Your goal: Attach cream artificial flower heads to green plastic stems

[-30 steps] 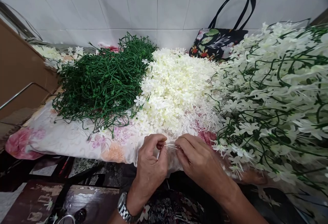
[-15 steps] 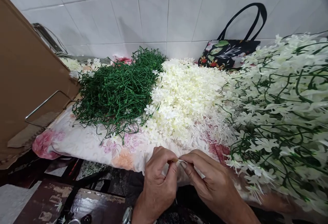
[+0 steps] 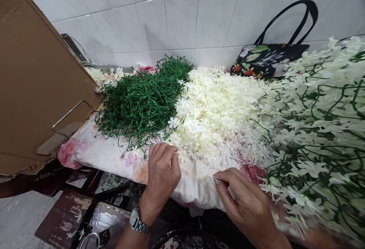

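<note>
My left hand [image 3: 162,173], with a metal watch at the wrist, rests on the floral cloth [image 3: 108,156], its fingers curled at the near edge of the pile of loose white flowers [image 3: 216,108]. What it pinches, if anything, is too small to see. My right hand [image 3: 242,199] is further right and pinches a thin white stamen piece between thumb and forefinger. A heap of green stems [image 3: 142,102] lies to the left of the flowers. Finished flower sprays [image 3: 319,127] are heaped on the right.
A brown cardboard box [image 3: 37,89] with a wire handle stands at the left. A black floral tote bag [image 3: 270,57] leans on the white tiled wall behind. A dark wooden board [image 3: 74,218] lies on the floor below the cloth's edge.
My hands have parted: the left moved up and left to the flower pile's edge, the right stayed low with the white piece. The view shifted left.
</note>
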Demonstrator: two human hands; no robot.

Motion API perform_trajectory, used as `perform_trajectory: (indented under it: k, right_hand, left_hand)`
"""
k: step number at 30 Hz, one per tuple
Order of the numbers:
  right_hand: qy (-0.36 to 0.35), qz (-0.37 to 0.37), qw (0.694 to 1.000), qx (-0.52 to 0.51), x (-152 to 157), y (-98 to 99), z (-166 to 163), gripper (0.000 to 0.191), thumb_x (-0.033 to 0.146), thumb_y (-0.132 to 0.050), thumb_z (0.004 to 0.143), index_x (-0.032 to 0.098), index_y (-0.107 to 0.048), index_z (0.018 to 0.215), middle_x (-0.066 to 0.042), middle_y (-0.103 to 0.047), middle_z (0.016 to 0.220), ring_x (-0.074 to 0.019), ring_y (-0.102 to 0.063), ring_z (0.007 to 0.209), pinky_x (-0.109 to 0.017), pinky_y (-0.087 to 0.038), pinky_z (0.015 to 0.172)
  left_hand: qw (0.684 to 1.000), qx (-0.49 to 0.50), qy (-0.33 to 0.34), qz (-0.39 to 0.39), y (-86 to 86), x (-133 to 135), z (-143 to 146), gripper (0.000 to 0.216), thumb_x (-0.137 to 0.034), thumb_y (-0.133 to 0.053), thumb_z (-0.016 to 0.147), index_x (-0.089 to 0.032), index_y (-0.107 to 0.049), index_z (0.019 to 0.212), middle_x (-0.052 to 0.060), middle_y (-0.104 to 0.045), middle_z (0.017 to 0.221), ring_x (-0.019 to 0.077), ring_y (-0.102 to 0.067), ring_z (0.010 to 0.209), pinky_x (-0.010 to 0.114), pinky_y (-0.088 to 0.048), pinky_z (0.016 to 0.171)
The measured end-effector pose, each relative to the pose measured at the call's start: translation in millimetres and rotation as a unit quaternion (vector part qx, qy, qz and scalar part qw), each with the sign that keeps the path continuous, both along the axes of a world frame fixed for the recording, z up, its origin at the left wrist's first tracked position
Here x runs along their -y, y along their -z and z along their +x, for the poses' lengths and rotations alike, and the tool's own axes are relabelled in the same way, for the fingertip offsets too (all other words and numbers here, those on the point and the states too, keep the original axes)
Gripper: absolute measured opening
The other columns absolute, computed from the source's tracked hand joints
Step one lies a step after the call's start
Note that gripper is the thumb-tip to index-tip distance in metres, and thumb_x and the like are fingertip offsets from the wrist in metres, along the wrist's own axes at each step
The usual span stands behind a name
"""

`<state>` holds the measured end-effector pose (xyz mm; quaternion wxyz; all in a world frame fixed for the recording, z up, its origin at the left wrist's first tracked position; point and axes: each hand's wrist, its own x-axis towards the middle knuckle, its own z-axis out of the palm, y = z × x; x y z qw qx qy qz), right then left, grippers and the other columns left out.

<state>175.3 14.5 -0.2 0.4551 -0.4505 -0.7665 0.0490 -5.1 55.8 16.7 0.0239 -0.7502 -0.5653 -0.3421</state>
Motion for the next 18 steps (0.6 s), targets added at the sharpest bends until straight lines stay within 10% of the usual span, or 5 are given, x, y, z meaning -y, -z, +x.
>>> perform_trajectory:
  k: [6,18]
  right_hand:
    - [-0.007,0.017,1.000,0.013,0.9,5.5,-0.6,0.010,0.005,-0.049,0.083,0.014,-0.053,0.083,-0.003,-0.054,0.065,-0.0130,-0.052,0.062,-0.025,-0.043,0.057]
    - [-0.009,0.008,1.000,0.010,2.6,7.5,1.0,0.009,0.007,-0.049,0.083,0.014,-0.055,0.085,-0.003,-0.055,0.066,-0.0127,-0.052,0.062,-0.025,-0.044,0.056]
  left_hand:
    - [0.983,-0.149,-0.050,-0.097,0.1,-5.3,3.4,0.015,-0.007,-0.049,0.077,-0.018,-0.059,0.079,0.006,-0.060,0.078,0.0239,-0.054,0.078,0.036,-0.036,0.071]
    - [0.989,-0.118,-0.058,-0.064,3.1,-5.8,0.4,0.023,-0.004,-0.046,0.078,-0.017,-0.061,0.088,0.006,-0.060,0.079,0.0231,-0.055,0.078,0.036,-0.036,0.070]
